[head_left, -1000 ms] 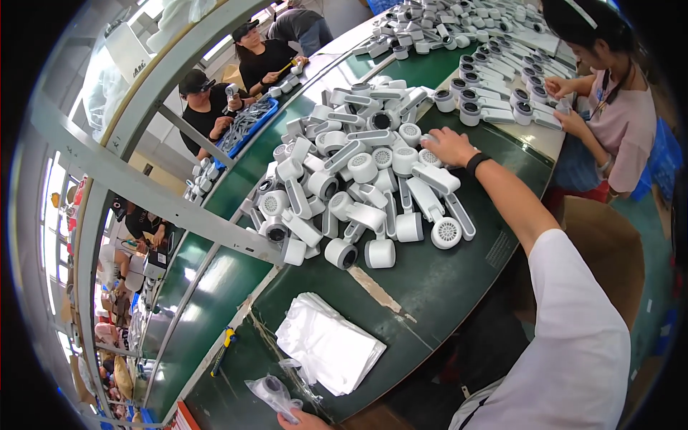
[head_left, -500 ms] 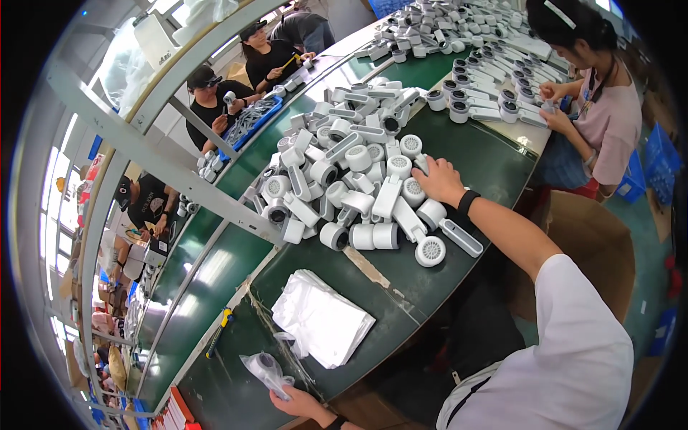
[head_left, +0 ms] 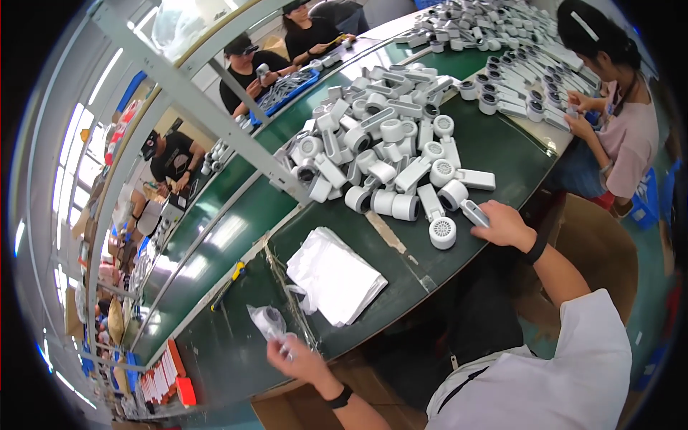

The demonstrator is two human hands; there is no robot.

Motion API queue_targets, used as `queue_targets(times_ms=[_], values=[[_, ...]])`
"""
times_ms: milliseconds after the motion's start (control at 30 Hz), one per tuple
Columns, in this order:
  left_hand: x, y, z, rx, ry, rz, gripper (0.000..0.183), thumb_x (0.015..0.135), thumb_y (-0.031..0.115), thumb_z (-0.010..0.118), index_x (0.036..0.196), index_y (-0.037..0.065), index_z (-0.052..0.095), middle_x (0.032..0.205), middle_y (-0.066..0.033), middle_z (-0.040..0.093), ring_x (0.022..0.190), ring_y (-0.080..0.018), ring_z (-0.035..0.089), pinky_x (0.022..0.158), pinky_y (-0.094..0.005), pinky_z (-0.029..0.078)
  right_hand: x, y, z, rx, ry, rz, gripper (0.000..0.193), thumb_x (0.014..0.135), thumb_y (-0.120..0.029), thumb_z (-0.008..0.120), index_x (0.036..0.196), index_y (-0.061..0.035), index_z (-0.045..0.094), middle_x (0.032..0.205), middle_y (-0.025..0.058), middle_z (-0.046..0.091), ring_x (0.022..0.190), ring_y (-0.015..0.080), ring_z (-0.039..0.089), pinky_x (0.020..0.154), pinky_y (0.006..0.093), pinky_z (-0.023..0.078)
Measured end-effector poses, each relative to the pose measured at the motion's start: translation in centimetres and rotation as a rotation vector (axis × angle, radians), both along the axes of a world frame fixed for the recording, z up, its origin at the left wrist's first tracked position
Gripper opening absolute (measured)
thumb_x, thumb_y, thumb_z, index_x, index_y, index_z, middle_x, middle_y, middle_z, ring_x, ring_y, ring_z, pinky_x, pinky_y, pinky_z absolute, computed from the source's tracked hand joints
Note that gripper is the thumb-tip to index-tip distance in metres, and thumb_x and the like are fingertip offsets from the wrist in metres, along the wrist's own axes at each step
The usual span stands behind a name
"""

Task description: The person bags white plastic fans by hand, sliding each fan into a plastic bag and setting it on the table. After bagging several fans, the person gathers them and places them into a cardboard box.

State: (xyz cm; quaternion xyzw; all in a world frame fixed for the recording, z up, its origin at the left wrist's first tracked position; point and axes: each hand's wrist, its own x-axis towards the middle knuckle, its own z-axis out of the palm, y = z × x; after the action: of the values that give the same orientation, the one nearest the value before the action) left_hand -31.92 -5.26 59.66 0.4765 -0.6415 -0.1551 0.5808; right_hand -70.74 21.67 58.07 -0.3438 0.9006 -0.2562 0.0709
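Note:
My right hand [head_left: 504, 223] is closed around the handle end of a white handheld fan [head_left: 453, 193] at the right side of a heap. That fan has a cylindrical head and a slim handle with a grey strip. Beside it lies another fan [head_left: 443, 233], its round grille facing up. At the lower left my left hand [head_left: 297, 358] grips a clear plastic bag [head_left: 269, 322] with a white fan in it, just above the green table [head_left: 236, 337]. A stack of white plastic bags [head_left: 337, 279] lies between my hands. The fan heap [head_left: 387, 136] spreads beyond it.
A yellow-and-black cutter [head_left: 229, 284] lies left of the bags. A metal post [head_left: 215, 115] slants across the bench. Orange-red boxes [head_left: 168, 376] stand at lower left. One person [head_left: 623, 122] works at right by rowed fans; others work across the bench. A cardboard box [head_left: 598, 251] stands at right.
My right hand has come from the heap toward the near table edge and now grips a different fan's handle. A fan by the heap's edge now points rightward. The view has shifted.

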Motion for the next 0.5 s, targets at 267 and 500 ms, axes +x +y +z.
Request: queue_targets(times_ms=[267, 500], values=[[-8.0, 0.0, -0.7, 0.038, -0.779, -0.532, 0.023, 0.079, 0.022, 0.073, 0.096, 0.008, 0.068, 0.095, -0.0108, 0.066, 0.089, -0.0320, 0.059, 0.078, -0.0430, 0.045, 1.6, -0.6, 2.1, -0.412, -0.356, -0.099, 0.030, 0.079, -0.019, 0.068, 0.099, 0.0019, 0.064, 0.081, 0.0089, 0.064, 0.073, 0.0178, 0.059, 0.067, 0.0319, 0.046], [-8.4, -0.8, -0.8, 0.062, -0.861, -0.457, 0.014, 0.081, 0.024, 0.070, 0.088, 0.012, 0.071, 0.092, -0.0046, 0.066, 0.087, -0.0301, 0.058, 0.077, -0.0446, 0.042, 5.5, -0.1, 4.0, -0.723, -0.739, 0.014, 0.025, 0.083, -0.010, 0.069, 0.104, 0.0016, 0.064, 0.085, 0.0003, 0.062, 0.075, 0.0063, 0.055, 0.067, 0.0228, 0.044]])
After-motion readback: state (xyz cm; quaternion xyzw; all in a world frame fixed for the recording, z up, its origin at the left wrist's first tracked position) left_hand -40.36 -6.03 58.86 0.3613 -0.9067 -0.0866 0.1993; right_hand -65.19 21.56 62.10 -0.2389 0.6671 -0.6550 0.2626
